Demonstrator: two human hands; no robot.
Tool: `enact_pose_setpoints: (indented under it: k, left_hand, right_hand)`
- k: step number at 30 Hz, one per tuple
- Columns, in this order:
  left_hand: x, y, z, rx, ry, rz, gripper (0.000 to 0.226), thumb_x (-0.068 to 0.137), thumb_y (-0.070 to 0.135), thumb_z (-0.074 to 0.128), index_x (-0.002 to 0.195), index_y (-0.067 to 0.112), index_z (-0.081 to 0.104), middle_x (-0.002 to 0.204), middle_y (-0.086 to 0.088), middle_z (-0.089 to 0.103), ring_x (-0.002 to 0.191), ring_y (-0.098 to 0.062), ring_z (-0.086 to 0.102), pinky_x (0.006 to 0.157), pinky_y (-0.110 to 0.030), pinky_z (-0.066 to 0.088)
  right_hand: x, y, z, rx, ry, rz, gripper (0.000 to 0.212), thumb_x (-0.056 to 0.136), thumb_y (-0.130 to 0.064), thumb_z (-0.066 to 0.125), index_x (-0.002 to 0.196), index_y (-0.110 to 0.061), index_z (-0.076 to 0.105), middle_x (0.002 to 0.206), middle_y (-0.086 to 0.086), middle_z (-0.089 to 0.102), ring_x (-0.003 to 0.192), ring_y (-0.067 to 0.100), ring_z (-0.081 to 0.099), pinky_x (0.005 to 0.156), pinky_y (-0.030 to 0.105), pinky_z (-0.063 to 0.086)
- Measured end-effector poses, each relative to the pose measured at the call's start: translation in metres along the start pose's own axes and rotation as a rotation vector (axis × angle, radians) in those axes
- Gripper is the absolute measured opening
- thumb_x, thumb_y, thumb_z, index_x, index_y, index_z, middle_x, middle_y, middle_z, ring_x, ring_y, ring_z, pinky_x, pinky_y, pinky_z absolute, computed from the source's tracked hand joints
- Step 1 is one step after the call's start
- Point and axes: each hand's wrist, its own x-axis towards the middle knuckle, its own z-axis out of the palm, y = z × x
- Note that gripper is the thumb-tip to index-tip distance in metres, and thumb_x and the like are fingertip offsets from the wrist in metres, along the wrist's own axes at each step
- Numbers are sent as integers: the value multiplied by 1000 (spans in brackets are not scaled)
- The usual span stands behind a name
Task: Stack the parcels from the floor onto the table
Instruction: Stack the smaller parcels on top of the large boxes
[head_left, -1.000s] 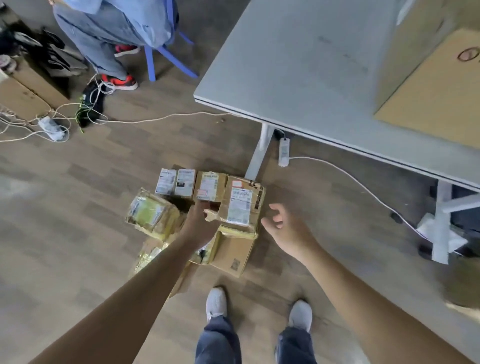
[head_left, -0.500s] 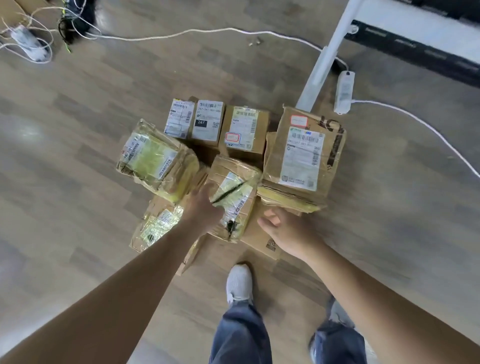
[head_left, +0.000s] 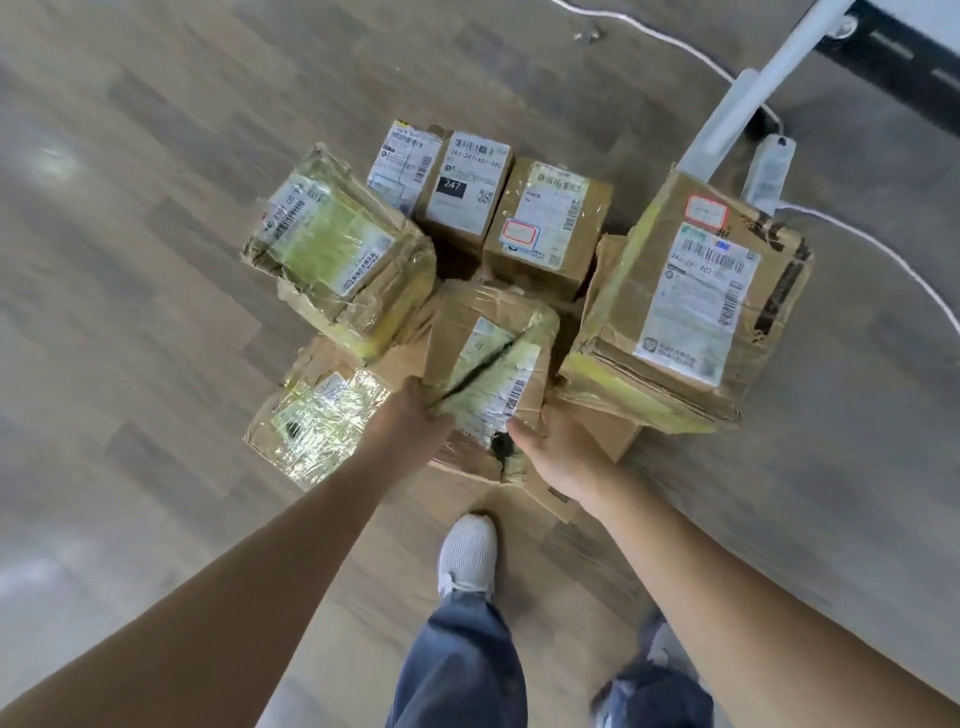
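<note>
The central parcel (head_left: 493, 358) is held at its near end by both hands. The left hand (head_left: 410, 426) is curled round the lower left edge, and the right hand (head_left: 561, 457) is clasped on the lower right corner with the thumb on top; the fingers of both are mostly hidden beneath it. This parcel sits mid-frame within the cluster on the floor (head_left: 130, 312), over a flat cardboard box (head_left: 597, 441). Whether it is lifted clear cannot be told.

Around it are a yellow-taped parcel (head_left: 332, 249) at the left, a shiny parcel (head_left: 317, 421) at lower left, three small parcels (head_left: 467, 187) above, and a large parcel (head_left: 691, 296) at the right. Only a table leg (head_left: 748, 98) is shown at upper right, not the tabletop, so anything already stacked cannot be judged. Most of the work appears to remain.
</note>
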Motion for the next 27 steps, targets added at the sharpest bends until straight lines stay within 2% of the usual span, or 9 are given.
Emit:
enact_pose_setpoints:
  k: [3, 6, 8, 11, 15, 18, 22, 24, 27]
  left_hand:
    - [-45, 3, -11, -77, 1, 49, 25, 89, 39, 59, 104, 27, 43, 67, 13, 62, 58, 1, 58, 43, -21, 38]
    - [-99, 16, -24, -147, 46, 22, 38, 85, 50, 61, 108, 24, 46, 86, 9, 64, 77, -14, 63, 67, -32, 52]
    - [-138, 31, -37, -247, 79, 4, 41, 84, 48, 64, 110, 21, 48, 94, 4, 65, 85, -19, 63, 75, -37, 51]
    - [-198, 60, -66, -350, 164, 27, 35, 85, 43, 65, 106, 21, 48, 89, 9, 63, 78, -7, 60, 62, -28, 44]
    - [-261, 109, -111, -480, 220, 125, 18, 90, 27, 63, 98, 23, 48, 65, 23, 65, 60, 10, 62, 43, -7, 39]
    - [-304, 145, -137, -537, 216, 238, 11, 92, 17, 59, 98, 18, 50, 71, 12, 64, 58, 9, 62, 44, -5, 40]
    - [-348, 179, -157, -608, 176, 370, 11, 92, 20, 60, 88, 20, 49, 72, -2, 70, 58, -2, 67, 46, -8, 43]
    - [-366, 196, -168, -627, 125, 441, 15, 89, 27, 65, 95, 23, 52, 79, 3, 71, 65, -5, 69, 51, -11, 46]
    - [-381, 233, -190, -616, 62, 540, 44, 78, 29, 78, 110, 24, 48, 96, 5, 69, 79, -10, 69, 60, -22, 51]
  right_hand:
    - [-33, -15, -18, 36, 3, -45, 33, 99, -39, 49, 127, -23, 52, 115, -17, 58, 108, 8, 54, 61, 0, 33]
    - [-80, -39, -39, 67, -24, -40, 50, 96, -48, 50, 142, -28, 42, 119, -18, 50, 100, -2, 46, 71, 5, 33]
    - [-119, -61, -56, 48, -37, -53, 57, 94, -53, 50, 146, -36, 33, 117, -24, 45, 101, -4, 44, 79, 11, 32]
    - [-180, -101, -87, 87, -43, -78, 61, 89, -57, 54, 143, -54, 25, 118, -31, 50, 97, -7, 53, 75, 7, 39]
    - [-253, -152, -135, 179, -48, -124, 73, 77, -59, 62, 139, -60, 24, 120, -36, 49, 106, -1, 55, 97, 35, 48]
    - [-303, -180, -174, 274, -30, -139, 77, 74, -53, 70, 137, -55, 26, 126, -24, 53, 103, 9, 62, 91, 41, 52]
    - [-357, -201, -222, 257, -34, -148, 96, 77, -45, 77, 147, -51, 13, 138, -18, 40, 114, 12, 54, 70, 29, 53]
    - [-386, -209, -246, 244, 23, -147, 100, 76, -40, 79, 149, -48, 11, 151, -8, 30, 125, 21, 49, 80, 35, 53]
    - [-430, -218, -285, 203, 195, -242, 93, 75, -29, 80, 148, -41, 23, 143, -1, 45, 118, 19, 55, 96, 40, 50]
